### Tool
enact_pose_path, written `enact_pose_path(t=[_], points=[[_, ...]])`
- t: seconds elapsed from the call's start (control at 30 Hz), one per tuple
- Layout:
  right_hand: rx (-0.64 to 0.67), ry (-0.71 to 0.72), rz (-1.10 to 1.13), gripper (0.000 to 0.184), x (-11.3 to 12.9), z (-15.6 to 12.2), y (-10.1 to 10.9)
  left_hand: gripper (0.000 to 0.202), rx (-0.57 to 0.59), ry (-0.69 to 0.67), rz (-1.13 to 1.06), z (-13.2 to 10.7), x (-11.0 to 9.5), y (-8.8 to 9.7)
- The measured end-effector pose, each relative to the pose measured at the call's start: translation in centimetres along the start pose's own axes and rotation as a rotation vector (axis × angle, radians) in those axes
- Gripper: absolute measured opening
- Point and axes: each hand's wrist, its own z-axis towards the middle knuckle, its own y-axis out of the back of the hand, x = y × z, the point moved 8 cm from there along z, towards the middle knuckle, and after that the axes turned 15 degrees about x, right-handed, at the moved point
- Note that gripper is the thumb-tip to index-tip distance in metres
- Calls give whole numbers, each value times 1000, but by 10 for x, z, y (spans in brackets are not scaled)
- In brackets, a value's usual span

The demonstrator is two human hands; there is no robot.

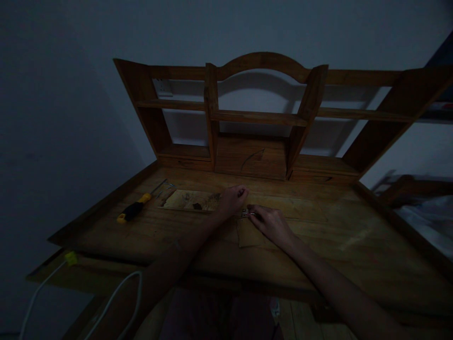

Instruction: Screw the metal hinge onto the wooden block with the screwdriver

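Observation:
Near the middle of a dim wooden desktop [304,255], my right hand [272,224] pinches a small shiny metal part [247,214], too small to name surely. Just to its left, my left hand [231,200] is closed with its fingers curled; whatever it holds, if anything, is hidden. A flat tan square piece [247,235] lies partly beneath my right hand. Behind my left hand runs a pale, stained strip [186,199] on the wood. Further left rests a screwdriver [134,208] with a black and yellow handle, and small metal pieces [170,184] lie by its tip.
A wooden shelf unit [260,116] with open compartments and small drawers stands along the back. At the front left, a white cable [42,288] with a yellow end [71,258] hangs by the desk edge. A wall socket [163,87] shows behind the shelves.

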Motion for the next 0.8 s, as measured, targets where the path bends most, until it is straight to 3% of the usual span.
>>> enact_pose_path(t=[0.17,0.37,0.43,0.57,0.8], points=[[-3,9,19,19,-1,0,0,30,-5,63,33,0,3,0],[-1,8,2,13,-1,-1,0,25,17,40,-41,1,0,-1],[0,17,11,11,0,-1,1,20,117,27,-126,3,2,-7],[4,-4,-14,12,-1,-1,1,21,424,-104,-267,7,-4,-18],[16,-8,-6,17,-1,-1,1,26,603,-214,-358,1,-12,-11]])
